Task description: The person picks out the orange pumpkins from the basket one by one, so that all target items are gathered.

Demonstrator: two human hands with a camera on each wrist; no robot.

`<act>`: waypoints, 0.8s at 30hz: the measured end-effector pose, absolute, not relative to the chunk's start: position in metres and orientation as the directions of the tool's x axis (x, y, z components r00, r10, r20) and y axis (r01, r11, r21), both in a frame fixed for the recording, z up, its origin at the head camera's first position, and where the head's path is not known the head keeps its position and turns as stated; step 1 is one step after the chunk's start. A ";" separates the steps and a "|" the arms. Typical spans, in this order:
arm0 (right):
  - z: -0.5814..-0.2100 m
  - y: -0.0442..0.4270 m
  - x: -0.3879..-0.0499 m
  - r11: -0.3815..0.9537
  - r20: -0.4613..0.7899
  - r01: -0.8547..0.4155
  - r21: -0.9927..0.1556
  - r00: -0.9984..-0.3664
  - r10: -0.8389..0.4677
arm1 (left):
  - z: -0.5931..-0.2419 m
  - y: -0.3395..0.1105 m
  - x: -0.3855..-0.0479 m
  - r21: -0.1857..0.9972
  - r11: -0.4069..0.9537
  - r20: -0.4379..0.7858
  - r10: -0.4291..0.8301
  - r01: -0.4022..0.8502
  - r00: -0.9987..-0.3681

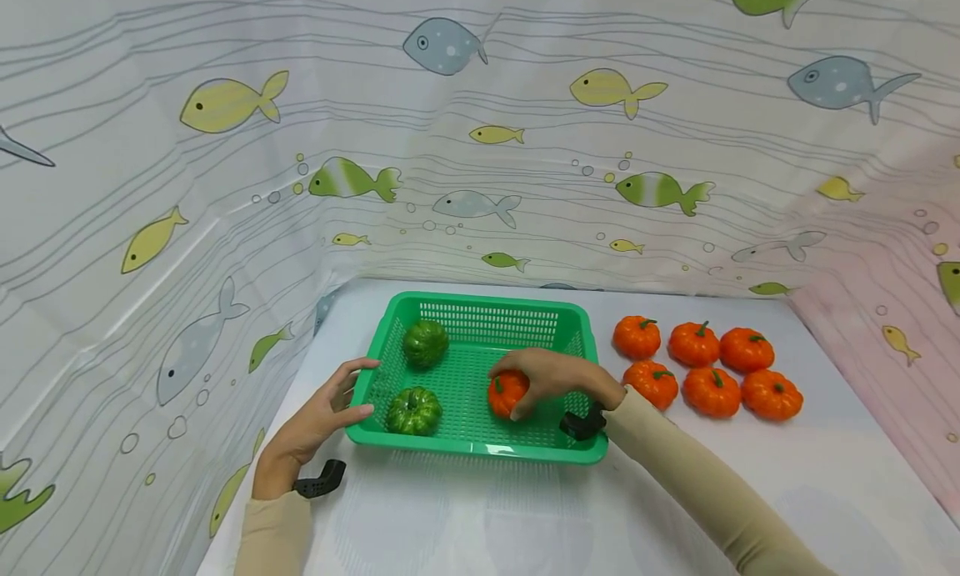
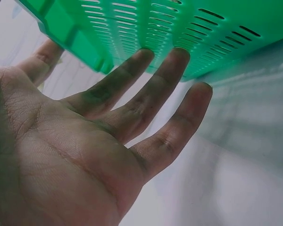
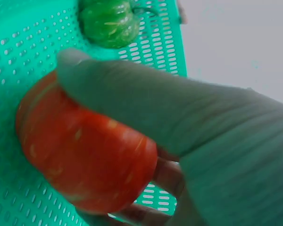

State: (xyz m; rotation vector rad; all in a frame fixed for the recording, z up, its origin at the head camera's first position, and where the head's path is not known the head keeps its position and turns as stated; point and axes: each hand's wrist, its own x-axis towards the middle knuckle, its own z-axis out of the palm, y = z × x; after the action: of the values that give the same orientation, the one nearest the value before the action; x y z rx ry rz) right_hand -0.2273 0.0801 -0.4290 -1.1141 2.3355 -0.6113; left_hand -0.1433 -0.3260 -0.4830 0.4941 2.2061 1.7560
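Observation:
My right hand [image 1: 546, 374] grips a small orange pumpkin [image 1: 507, 395] inside the green plastic basket [image 1: 480, 453], thumb and fingers around its sides. In the right wrist view, the pumpkin [image 3: 87, 146] is close above the slotted basket floor. Two green pumpkins, one farther back [image 1: 425, 343] and one nearer [image 1: 414, 411], lie in the basket's left part. Beside the basket's left wall is my left hand [image 1: 318, 413]. Seen from the left wrist, that hand [image 2: 85, 136] has its fingers spread and fairly straight, their tips at the basket's outer wall [image 2: 132, 23].
Several more orange pumpkins [image 1: 695, 345] stand in two rows on the white table [image 1: 720, 484], right of the basket. A curtain with printed fish [image 1: 480, 159] surrounds the table at the back and sides.

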 end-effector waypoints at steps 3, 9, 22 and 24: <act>-0.431 0.082 -0.229 0.592 -0.231 -0.572 -0.568 -0.579 -0.782 | -0.482 -0.325 -0.144 0.975 0.202 -0.002 0.434 0.095 -0.901; -0.433 0.081 -0.230 0.610 -0.204 -0.578 -0.541 -0.614 -0.763 | -0.482 -0.325 -0.146 0.976 0.193 0.003 0.435 0.097 -0.900; -0.420 0.079 -0.219 0.575 -0.034 -0.544 -0.612 -0.708 -0.706 | -0.484 -0.325 -0.146 0.978 0.182 0.007 0.440 0.097 -0.898; -0.417 0.081 -0.217 0.571 -0.015 -0.531 -0.626 -0.724 -0.690 | -0.484 -0.326 -0.145 0.978 0.185 0.005 0.440 0.096 -0.898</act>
State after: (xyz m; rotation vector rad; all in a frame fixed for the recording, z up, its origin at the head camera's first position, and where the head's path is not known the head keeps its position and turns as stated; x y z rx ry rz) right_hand -0.2170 0.0812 -0.4169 -1.0112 2.5477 -0.8873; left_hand -0.1450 -0.3257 -0.4841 0.5110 2.1861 1.7719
